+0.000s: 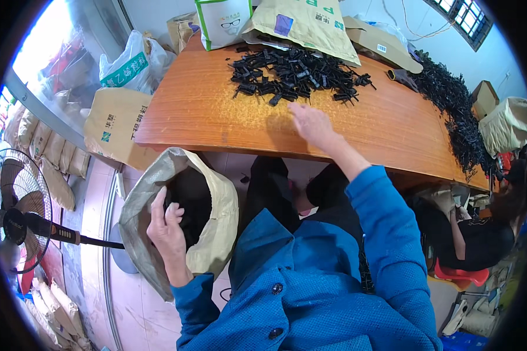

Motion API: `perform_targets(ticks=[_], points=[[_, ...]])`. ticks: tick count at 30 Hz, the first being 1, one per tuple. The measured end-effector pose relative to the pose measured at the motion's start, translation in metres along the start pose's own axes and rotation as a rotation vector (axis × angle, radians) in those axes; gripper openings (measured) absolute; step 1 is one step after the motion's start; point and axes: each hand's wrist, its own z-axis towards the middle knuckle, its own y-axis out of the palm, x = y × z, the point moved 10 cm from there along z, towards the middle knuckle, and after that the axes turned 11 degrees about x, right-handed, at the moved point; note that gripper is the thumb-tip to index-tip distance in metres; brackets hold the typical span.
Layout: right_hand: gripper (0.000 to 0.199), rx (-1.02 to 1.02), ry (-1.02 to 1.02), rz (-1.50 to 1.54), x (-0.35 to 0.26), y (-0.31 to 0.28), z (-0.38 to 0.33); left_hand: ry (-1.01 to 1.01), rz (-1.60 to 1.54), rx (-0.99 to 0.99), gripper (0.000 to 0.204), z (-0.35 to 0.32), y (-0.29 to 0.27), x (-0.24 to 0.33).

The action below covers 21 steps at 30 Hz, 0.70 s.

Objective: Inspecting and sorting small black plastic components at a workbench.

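A pile of small black plastic parts (298, 73) lies on the wooden table (205, 105). My right hand (313, 124) reaches over the tabletop just short of the pile's near edge, fingers stretched toward it, with nothing visible in them. At my left side, below the table edge, stands an open woven sack (219, 205) with its rim rolled back. Over its mouth is my left hand (167, 222), fingers apart and holding nothing that I can see. The sack's inside looks dark, and its contents are hard to make out.
Paper sacks (304, 26) and a white-green bag (223, 23) stand behind the pile. A heap of thin black pieces (451, 111) covers the table's right end. A fan (26, 225) is at far left. Another person (468, 234) sits at right.
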Motion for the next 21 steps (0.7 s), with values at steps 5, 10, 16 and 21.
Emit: perform_targets(ticks=[5,10,16,21], points=[[0.021,0.043,-0.175,-0.184,0.026,0.020,0.030,-0.004,0.031,0.012,0.035,0.009,-0.003,-0.022],[0.021,0.035,-0.356,-0.199,0.014,0.024,0.037,0.087,0.341,-0.016,0.057,0.006,0.003,-0.021],[0.013,0.544,-0.284,0.393,0.021,-0.046,0.020,0.118,-0.123,-0.021,0.046,-0.018,0.033,0.043],[0.015,-0.069,0.303,1.159,-0.027,-0.032,-0.043,-0.096,-0.435,-0.387,0.067,-0.060,0.106,0.060]])
